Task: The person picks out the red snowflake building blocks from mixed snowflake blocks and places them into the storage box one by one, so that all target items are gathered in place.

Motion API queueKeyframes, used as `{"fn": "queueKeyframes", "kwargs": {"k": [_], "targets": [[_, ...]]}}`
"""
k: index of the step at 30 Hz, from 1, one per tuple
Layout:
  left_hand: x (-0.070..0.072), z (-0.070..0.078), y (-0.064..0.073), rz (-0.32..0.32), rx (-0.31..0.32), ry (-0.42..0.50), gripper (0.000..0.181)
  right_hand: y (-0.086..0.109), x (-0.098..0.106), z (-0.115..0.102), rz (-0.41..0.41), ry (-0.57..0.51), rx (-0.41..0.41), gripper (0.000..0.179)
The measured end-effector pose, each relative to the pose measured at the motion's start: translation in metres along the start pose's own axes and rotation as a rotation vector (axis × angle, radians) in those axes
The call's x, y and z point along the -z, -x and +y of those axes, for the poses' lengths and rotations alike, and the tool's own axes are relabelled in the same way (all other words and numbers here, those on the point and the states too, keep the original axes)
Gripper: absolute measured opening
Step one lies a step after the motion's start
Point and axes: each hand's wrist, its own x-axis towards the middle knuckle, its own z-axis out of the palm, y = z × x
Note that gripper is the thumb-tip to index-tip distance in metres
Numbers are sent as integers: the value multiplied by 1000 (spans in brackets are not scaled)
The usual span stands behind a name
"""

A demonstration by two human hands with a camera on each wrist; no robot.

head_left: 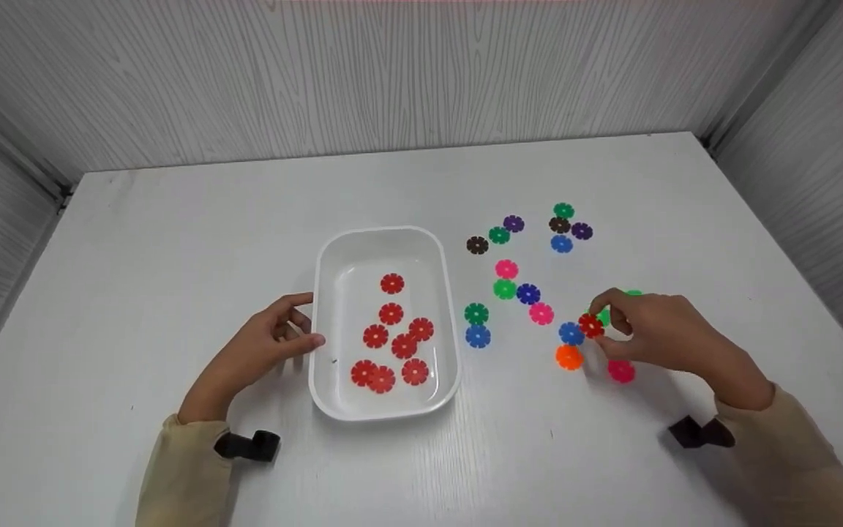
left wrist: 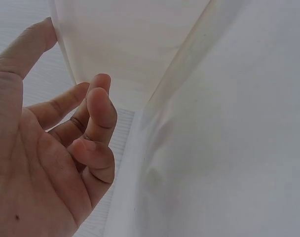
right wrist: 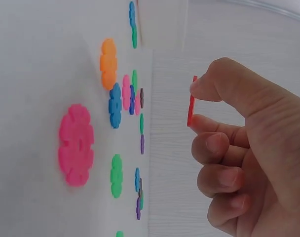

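Note:
My right hand [head_left: 659, 333] pinches a red snowflake disc [head_left: 591, 326] between thumb and index finger. In the right wrist view the disc [right wrist: 192, 101] appears edge-on, above the table, with the other fingers curled below. At the left side of a white plastic tray [head_left: 385, 416], my left hand [head_left: 264, 340] holds the edge, thumb tip on the rim and index finger beside it. Its remaining fingers bend near the tray's outer wall [left wrist: 125, 54] in the left wrist view. Several red discs [head_left: 392, 284] lie inside the tray, some overlapping.
Right of the tray, loose discs lie scattered: an orange disc [head_left: 569, 357], a blue disc [head_left: 571, 334], a pink disc [head_left: 621, 371] and several in green, purple and brown. A wood-grain panel [head_left: 392, 80] rises behind the white table [head_left: 195, 219].

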Motion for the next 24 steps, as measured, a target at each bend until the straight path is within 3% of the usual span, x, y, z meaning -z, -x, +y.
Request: {"fn": "queueKeyframes", "kwargs": {"k": [7,13,24], "targets": [[1,0,-1,-10,-19,11,63,-18,13,-18,-124,-86,-106,40],[0,1,-2,-9,-9,7,63,-34,15,-27,-101,-87,-77,37],[0,-1,0,-4,-2,8,65,-62,16,-43,-147,-137,-90,45]]}}
